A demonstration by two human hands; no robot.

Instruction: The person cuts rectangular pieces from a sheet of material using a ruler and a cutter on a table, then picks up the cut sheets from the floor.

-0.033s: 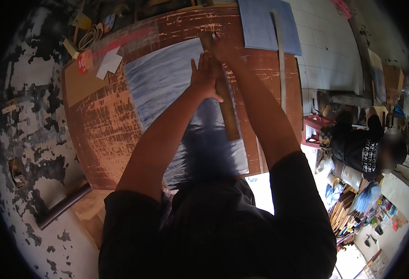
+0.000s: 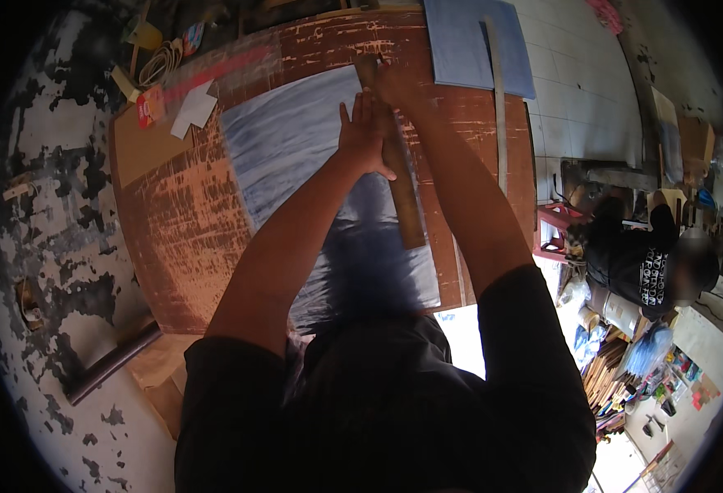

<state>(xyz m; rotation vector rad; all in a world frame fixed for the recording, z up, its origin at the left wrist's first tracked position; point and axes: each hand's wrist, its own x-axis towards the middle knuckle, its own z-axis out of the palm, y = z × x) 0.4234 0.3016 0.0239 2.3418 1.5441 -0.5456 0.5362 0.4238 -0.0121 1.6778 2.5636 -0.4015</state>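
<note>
A blue-and-white streaked sheet (image 2: 283, 135) lies flat on the brown worktable (image 2: 189, 255), my shadow falling over its near part. Along its right side runs a brown wooden straightedge (image 2: 407, 209). My left hand (image 2: 364, 138) presses down on the straightedge and the sheet with its fingers spread. Near the straightedge's far end, my right hand (image 2: 396, 89) is closed, its fingers bent; a small dark tip shows by them, but what it holds is too hidden to name.
A blue-grey panel (image 2: 468, 49) lies at the far right, with a long pale strip (image 2: 498, 107) across it. White paper pieces (image 2: 194, 108), cardboard (image 2: 143, 156) and a coiled cord (image 2: 162, 64) sit at the far left. Another person (image 2: 632, 255) works at the right.
</note>
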